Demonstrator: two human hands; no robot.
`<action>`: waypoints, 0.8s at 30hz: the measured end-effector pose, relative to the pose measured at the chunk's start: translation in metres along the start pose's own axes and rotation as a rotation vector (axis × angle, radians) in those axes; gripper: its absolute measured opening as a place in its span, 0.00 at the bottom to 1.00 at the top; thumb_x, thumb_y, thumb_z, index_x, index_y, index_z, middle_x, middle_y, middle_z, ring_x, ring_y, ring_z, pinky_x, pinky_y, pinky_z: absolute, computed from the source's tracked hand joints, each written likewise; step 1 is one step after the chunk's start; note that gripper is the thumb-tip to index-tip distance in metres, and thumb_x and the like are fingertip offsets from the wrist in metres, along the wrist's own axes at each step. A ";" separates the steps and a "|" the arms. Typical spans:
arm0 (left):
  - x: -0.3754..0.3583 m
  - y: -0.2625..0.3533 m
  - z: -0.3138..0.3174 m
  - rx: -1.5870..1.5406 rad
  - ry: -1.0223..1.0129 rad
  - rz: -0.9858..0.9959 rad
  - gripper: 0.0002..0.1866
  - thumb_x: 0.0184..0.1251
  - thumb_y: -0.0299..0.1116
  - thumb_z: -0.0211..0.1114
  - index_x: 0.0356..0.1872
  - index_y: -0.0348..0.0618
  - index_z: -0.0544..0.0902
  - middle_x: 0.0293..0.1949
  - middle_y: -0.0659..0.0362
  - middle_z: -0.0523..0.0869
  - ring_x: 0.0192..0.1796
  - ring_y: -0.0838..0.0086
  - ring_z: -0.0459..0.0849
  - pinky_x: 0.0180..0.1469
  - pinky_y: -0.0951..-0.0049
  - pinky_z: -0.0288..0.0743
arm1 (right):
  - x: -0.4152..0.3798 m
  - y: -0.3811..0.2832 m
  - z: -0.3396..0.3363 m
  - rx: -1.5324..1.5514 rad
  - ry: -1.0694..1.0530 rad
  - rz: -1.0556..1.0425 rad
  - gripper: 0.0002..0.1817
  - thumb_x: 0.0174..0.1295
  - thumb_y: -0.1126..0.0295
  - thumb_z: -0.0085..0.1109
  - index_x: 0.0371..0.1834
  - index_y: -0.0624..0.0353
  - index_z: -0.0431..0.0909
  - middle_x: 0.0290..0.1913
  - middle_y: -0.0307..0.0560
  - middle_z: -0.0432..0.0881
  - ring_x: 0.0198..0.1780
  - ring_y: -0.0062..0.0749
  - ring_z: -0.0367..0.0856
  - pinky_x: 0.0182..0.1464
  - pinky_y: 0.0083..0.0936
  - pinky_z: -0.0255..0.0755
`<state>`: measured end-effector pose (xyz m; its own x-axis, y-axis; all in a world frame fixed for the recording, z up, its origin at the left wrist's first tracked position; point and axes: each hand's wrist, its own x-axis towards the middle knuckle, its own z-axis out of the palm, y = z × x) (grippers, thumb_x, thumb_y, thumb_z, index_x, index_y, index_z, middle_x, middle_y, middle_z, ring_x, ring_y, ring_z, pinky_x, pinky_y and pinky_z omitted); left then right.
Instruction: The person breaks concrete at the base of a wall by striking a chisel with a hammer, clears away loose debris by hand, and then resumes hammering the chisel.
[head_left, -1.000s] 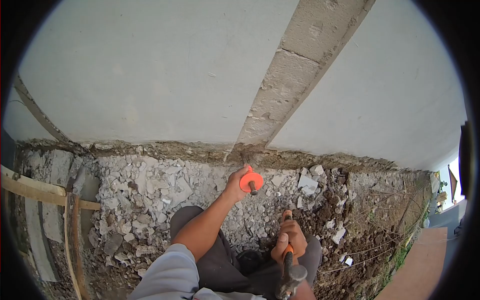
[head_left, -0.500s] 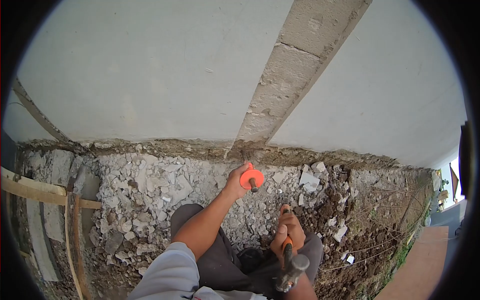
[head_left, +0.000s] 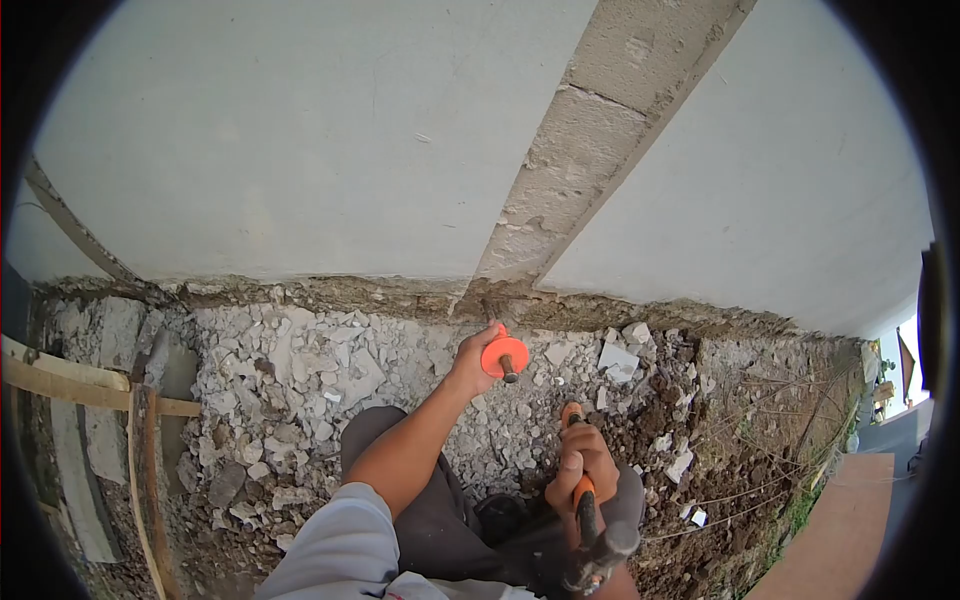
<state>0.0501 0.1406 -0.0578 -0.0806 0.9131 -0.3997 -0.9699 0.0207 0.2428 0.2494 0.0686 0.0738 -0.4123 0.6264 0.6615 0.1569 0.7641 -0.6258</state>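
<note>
A chisel [head_left: 509, 374] with a round orange hand guard [head_left: 497, 353] is gripped by my left hand [head_left: 472, 362], its struck end toward me and its tip near the foot of the wall. My right hand [head_left: 584, 462] is wrapped round the orange and black handle of a hammer [head_left: 612, 543], whose metal head is low in the view, above my right leg. Hammer and chisel are apart. Behind the chisel, a strip of bare block [head_left: 570, 160] runs up the pale wall [head_left: 330, 140] to a rough, broken lower edge [head_left: 390, 296].
Broken rubble [head_left: 290, 390] covers the ground below the wall, with dark soil [head_left: 670, 400] to the right. Wooden boards [head_left: 145, 480] stand at the left. A flat brown panel [head_left: 835, 520] lies at the lower right, past thin roots or twigs.
The hammer in my right hand has shifted slightly right, its head now farther from the chisel's line. My left hand holds the chisel almost unmoved.
</note>
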 end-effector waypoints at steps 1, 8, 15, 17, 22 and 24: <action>0.000 -0.001 -0.004 0.000 -0.002 -0.002 0.12 0.71 0.42 0.59 0.42 0.44 0.76 0.37 0.60 0.81 0.37 0.72 0.82 0.35 0.68 0.79 | -0.013 0.023 0.006 -0.158 -0.051 0.075 0.06 0.61 0.74 0.57 0.30 0.66 0.75 0.22 0.41 0.75 0.21 0.30 0.71 0.25 0.29 0.66; 0.015 -0.009 -0.019 0.166 -0.040 -0.016 0.14 0.73 0.43 0.58 0.42 0.42 0.76 0.35 0.59 0.80 0.37 0.72 0.82 0.42 0.66 0.79 | -0.044 0.019 0.013 -0.051 -0.209 0.885 0.15 0.54 0.66 0.67 0.20 0.64 0.74 0.14 0.46 0.70 0.17 0.32 0.71 0.24 0.31 0.66; 0.012 -0.003 -0.009 0.047 -0.042 0.002 0.14 0.72 0.44 0.59 0.42 0.44 0.76 0.36 0.60 0.80 0.36 0.73 0.81 0.40 0.66 0.79 | 0.002 -0.007 -0.005 0.079 0.111 0.118 0.08 0.61 0.72 0.58 0.26 0.61 0.72 0.19 0.39 0.71 0.22 0.27 0.67 0.29 0.32 0.67; 0.006 -0.003 -0.005 0.013 -0.034 0.014 0.13 0.72 0.44 0.59 0.42 0.44 0.76 0.36 0.60 0.80 0.36 0.73 0.81 0.39 0.67 0.78 | -0.029 0.039 0.003 -0.187 -0.369 0.517 0.10 0.60 0.73 0.58 0.23 0.62 0.71 0.19 0.39 0.74 0.22 0.27 0.68 0.29 0.31 0.67; 0.013 -0.005 -0.019 0.065 -0.043 0.003 0.13 0.71 0.43 0.61 0.41 0.45 0.77 0.38 0.60 0.80 0.38 0.72 0.81 0.41 0.68 0.78 | -0.041 0.011 0.022 0.217 -0.127 1.176 0.14 0.59 0.70 0.61 0.17 0.60 0.71 0.12 0.41 0.71 0.10 0.25 0.69 0.10 0.26 0.63; 0.022 -0.012 -0.023 0.031 -0.059 -0.003 0.14 0.70 0.45 0.61 0.43 0.46 0.77 0.38 0.59 0.82 0.40 0.70 0.83 0.43 0.67 0.80 | -0.045 0.010 0.012 0.178 -0.045 1.077 0.14 0.59 0.70 0.61 0.18 0.62 0.72 0.12 0.42 0.72 0.09 0.26 0.69 0.12 0.27 0.67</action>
